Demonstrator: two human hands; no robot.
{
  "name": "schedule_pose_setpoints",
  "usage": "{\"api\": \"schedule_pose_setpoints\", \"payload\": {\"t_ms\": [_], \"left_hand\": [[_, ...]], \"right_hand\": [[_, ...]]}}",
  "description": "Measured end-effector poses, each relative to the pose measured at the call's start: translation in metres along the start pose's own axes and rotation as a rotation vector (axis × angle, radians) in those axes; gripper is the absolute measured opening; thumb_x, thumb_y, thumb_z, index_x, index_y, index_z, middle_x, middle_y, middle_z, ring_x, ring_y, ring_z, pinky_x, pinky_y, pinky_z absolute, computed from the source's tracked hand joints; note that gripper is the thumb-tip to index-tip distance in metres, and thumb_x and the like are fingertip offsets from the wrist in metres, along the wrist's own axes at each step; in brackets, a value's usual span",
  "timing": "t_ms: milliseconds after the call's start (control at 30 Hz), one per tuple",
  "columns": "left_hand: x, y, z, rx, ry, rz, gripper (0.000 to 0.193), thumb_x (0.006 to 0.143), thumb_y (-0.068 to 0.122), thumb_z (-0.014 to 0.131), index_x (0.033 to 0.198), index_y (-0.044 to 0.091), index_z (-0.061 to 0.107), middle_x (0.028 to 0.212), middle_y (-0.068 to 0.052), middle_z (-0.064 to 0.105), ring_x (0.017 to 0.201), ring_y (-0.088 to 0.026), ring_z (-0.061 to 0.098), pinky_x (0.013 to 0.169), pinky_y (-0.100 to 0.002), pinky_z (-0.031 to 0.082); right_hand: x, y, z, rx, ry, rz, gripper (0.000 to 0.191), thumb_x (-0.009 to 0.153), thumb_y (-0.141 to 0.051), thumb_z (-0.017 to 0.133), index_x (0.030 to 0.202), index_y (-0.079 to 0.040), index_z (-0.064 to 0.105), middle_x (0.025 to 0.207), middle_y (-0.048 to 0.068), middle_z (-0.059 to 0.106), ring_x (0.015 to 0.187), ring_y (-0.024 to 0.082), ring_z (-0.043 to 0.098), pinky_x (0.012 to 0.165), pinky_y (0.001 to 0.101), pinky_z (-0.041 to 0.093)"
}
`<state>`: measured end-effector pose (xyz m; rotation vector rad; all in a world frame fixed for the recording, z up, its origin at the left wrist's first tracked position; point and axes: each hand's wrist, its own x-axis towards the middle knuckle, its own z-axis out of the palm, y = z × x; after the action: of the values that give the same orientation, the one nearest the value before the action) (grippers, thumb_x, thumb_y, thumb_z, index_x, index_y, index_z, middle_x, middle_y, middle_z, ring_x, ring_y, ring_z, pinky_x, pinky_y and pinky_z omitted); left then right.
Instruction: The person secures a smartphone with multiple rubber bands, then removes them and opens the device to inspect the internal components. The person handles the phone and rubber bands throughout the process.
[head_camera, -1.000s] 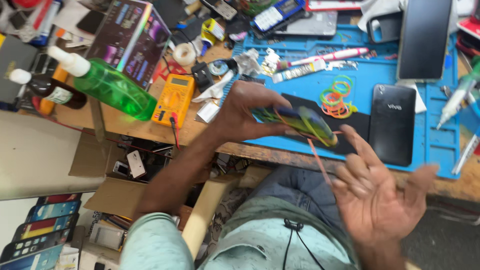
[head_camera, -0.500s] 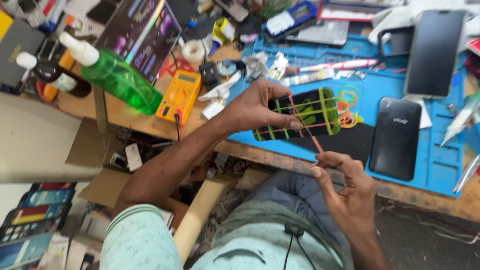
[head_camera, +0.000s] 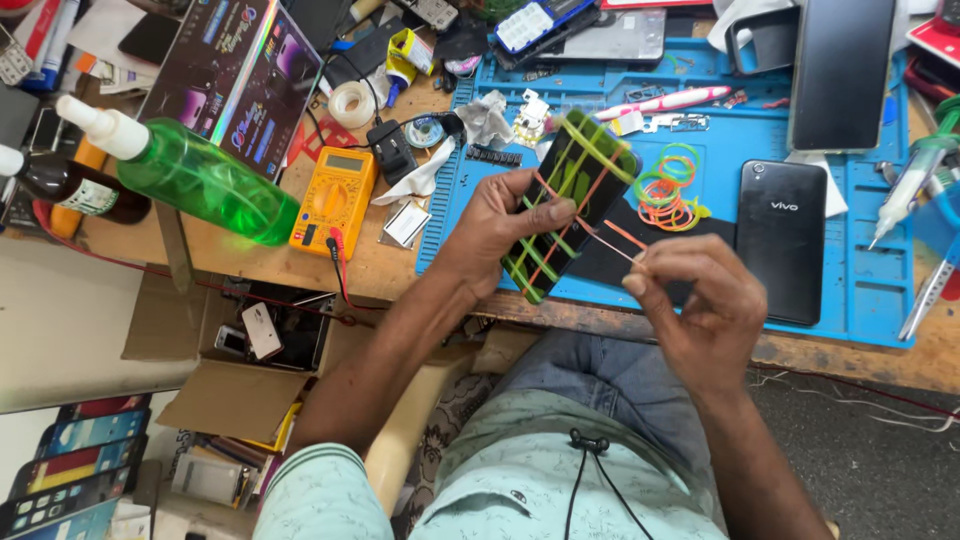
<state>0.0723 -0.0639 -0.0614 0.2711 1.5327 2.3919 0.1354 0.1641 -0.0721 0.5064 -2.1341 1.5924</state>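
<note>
Your right hand (head_camera: 700, 305) pinches an orange rubber band (head_camera: 610, 232), pulled taut off the phone (head_camera: 570, 205). Your left hand (head_camera: 500, 235) grips that band-wrapped phone, tilted above the counter's (head_camera: 250, 265) front edge over the blue mat (head_camera: 850, 300). Loose rubber bands (head_camera: 668, 188) lie just beyond it.

Light: bright, even, from overhead | Shadows: soft and short on the bench (head_camera: 420, 270) | Glare: sheen on the green bottle (head_camera: 200, 180) | Focus: sharp centre, no motion blur | Edges: slight wide-angle bending
</note>
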Motion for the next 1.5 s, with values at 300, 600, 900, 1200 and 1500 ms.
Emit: {"api": "schedule_pose_setpoints", "payload": {"t_ms": [300,600,900,1200,1500], "left_hand": [[-0.006,-0.023,0.019,-0.038,0.069,0.091,0.021,0.091,0.014,0.083,0.107,0.003,0.075,0.097,-0.005,0.078,0.081,-0.007,0.069,0.073,-0.024,0.057],[-0.009,-0.031,0.036,-0.081,0.100,0.069,0.024,0.094,0.016,0.079,0.112,0.002,0.073,0.099,-0.005,0.077,0.086,-0.007,0.070,0.074,-0.024,0.058],[-0.016,-0.028,0.044,0.118,0.102,0.199,0.030,0.102,0.015,0.070,0.127,-0.001,0.067,0.113,-0.007,0.074,0.101,-0.012,0.067,0.086,-0.028,0.057],[-0.025,-0.026,0.046,0.787,0.127,0.425,0.038,0.106,0.020,0.063,0.129,0.002,0.039,0.116,-0.017,0.073,0.110,-0.034,0.077,0.082,-0.040,0.062],[-0.024,-0.028,0.041,0.862,0.168,0.517,0.033,0.107,0.020,0.066,0.127,0.005,0.043,0.118,-0.014,0.071,0.104,-0.030,0.077,0.080,-0.038,0.064]], "right_hand": [[0.015,0.003,0.014,0.023,0.096,-0.149,0.018,0.096,0.004,0.083,0.109,-0.001,0.073,0.111,0.011,0.072,0.105,0.017,0.071,0.090,0.0256,0.059],[0.010,0.010,0.011,-0.042,0.146,-0.222,0.019,0.100,0.008,0.079,0.113,-0.001,0.067,0.114,0.013,0.072,0.103,0.017,0.073,0.084,0.0230,0.062],[0.016,0.000,0.012,0.201,0.216,0.011,0.035,0.100,0.004,0.073,0.129,-0.004,0.056,0.115,0.007,0.069,0.102,0.010,0.071,0.089,0.0191,0.059],[0.033,0.030,0.007,0.720,0.065,0.287,0.048,0.101,0.002,0.071,0.146,0.001,0.055,0.109,0.013,0.074,0.097,0.016,0.074,0.083,0.0306,0.065],[0.033,0.035,0.010,0.779,0.040,0.327,0.049,0.099,0.002,0.071,0.145,0.001,0.054,0.112,0.014,0.074,0.098,0.017,0.074,0.082,0.0315,0.065]]}}
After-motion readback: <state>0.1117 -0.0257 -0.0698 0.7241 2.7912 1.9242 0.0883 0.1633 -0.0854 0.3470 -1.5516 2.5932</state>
